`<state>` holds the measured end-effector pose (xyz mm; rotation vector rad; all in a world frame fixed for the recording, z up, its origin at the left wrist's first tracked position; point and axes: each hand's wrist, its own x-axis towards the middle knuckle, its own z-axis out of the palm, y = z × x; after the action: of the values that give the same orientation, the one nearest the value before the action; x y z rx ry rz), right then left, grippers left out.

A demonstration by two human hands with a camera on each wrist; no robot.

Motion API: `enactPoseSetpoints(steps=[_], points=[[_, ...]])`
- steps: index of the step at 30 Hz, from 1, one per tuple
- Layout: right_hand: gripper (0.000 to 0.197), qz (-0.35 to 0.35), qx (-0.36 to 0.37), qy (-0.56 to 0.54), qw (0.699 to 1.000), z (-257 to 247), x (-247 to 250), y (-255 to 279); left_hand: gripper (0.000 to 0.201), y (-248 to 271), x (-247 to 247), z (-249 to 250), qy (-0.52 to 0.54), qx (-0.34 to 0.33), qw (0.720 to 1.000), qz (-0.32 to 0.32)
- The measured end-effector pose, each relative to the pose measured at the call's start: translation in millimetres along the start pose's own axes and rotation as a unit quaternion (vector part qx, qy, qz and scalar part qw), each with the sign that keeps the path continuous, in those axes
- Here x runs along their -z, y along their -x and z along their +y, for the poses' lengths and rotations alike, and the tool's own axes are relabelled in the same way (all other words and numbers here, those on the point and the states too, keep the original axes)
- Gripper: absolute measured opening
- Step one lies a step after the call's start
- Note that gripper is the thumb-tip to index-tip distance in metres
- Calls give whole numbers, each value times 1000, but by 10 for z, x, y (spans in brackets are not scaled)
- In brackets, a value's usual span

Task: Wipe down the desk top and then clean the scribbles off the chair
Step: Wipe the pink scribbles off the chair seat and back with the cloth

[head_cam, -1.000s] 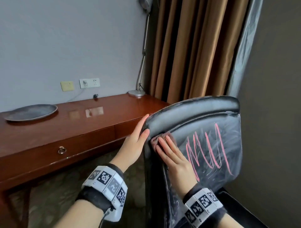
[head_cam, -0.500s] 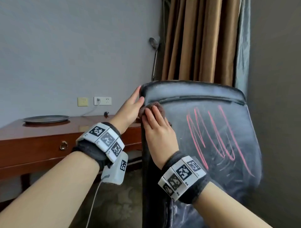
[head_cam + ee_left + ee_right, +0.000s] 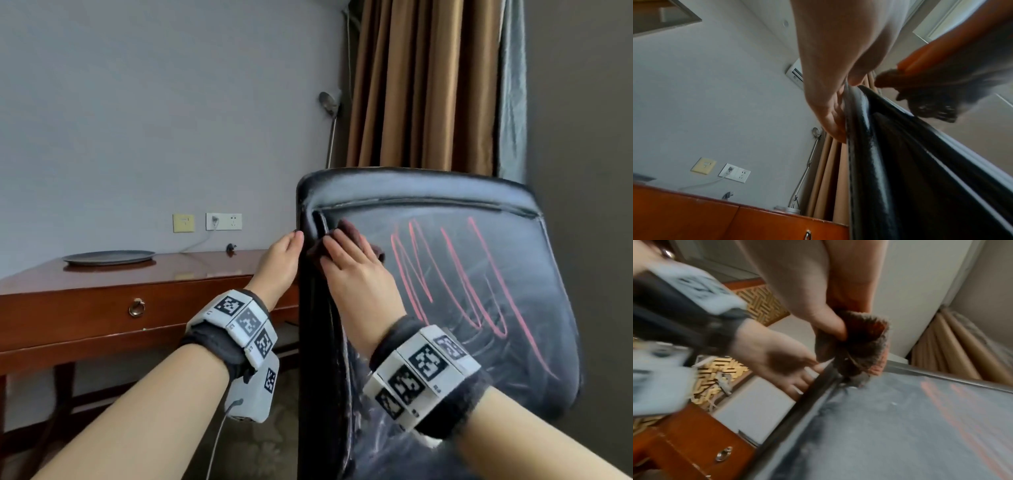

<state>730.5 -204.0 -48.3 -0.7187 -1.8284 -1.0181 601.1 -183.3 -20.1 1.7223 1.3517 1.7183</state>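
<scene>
Far out to the left of both hands, a round grey metal tray (image 3: 109, 256) lies on the reddish-brown wooden desk (image 3: 85, 301). On the wall above it, a white wall socket (image 3: 223, 221) has a cable plugged in. The left hand (image 3: 279, 263) is released: its fingers lie straight along the outer left edge of the black leather chair back (image 3: 411, 192), and the palm rests against that edge without closing round it. Just to its right, across the padded rim, the right hand (image 3: 356, 277) grasps a dark brown fluffy cloth (image 3: 346, 226). The fingers lie flat on top of the cloth. In the right wrist view the thumb digs into the bunched folds from below. The cloth is pressed against the upper left corner of the chair back's front face, just inside the rim. To the right of this hand, pink scribbled lines (image 3: 455, 270) run up and down across the smeared, greyish surface. They are near the cloth but not touching it. Beyond the chair back, above the right hand, hangs a tan pleated curtain (image 3: 421, 85).
</scene>
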Motion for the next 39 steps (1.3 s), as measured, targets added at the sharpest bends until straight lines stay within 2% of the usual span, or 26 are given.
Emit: enactPoseSetpoints(steps=[2,4,9,13,16,18,19,20,21,22,23,24,25,26,27,28,29,31,33,35,37,39], points=[[42,-27,-34,21,999,92,-74,22,46,28,1,-41,33,22,999,4],[46,-32,-42,17,998,35,-143,270,45,85,5,-48,42,31,999,1],[41,-12,57,-28,998,-41,-130,971,42,272,-79,-204,15,24,999,-20],[52,-90,105,-58,989,-145,-93,1620,40,492,-170,-495,-39,56,996,-64],[49,-93,134,-77,984,-125,-83,1806,35,608,-181,-537,-56,68,994,-67],[37,-87,144,-60,984,-122,-149,1960,36,629,-174,-514,-63,68,993,-71],[30,-67,90,-160,981,-72,-184,2075,38,627,-165,-502,-70,67,992,-76],[33,-133,-11,-310,942,-42,-206,2203,41,621,-150,-488,-79,67,991,-82],[40,-134,-42,-506,851,0,-248,2280,45,617,-134,-478,-92,66,990,-86],[41,-186,-48,-628,754,68,-251,2392,52,597,-118,-471,-114,56,988,-82],[43,-144,-69,-686,710,118,-210,2427,57,565,-105,-453,-145,28,987,-63],[45,-96,-54,-655,748,228,-84,2331,61,534,-102,-405,-183,-24,982,-26],[44,-16,-32,-505,862,297,101,2143,61,501,-115,-332,-224,-93,970,20],[42,43,50,-330,942,347,222,1871,59,462,-142,-238,-270,-168,946,62],[40,17,31,-281,959,592,213,1593,57,399,-190,-150,-324,-235,912,91],[40,-2,-37,-292,956,764,255,1240,58,334,-260,-62,-375,-285,876,102],[43,30,-77,-256,963,888,198,979,61,270,-338,9,-419,-313,847,93],[43,38,-138,-187,972,1105,-15,518,67,126,-496,55,-491,-335,802,61],[40,3,-169,-172,970,1137,-294,325,73,32,-582,12,-530,-324,783,31],[43,-9,-144,-150,978,1054,-471,424,73,-26,-589,-77,-547,-318,774,21],[43,-21,-50,-142,988,941,-486,669,77,-47,-565,-140,-557,-320,766,12],[42,-42,31,-124,991,1092,-442,772,80,-65,-554,-179,-559,-331,760,12]])
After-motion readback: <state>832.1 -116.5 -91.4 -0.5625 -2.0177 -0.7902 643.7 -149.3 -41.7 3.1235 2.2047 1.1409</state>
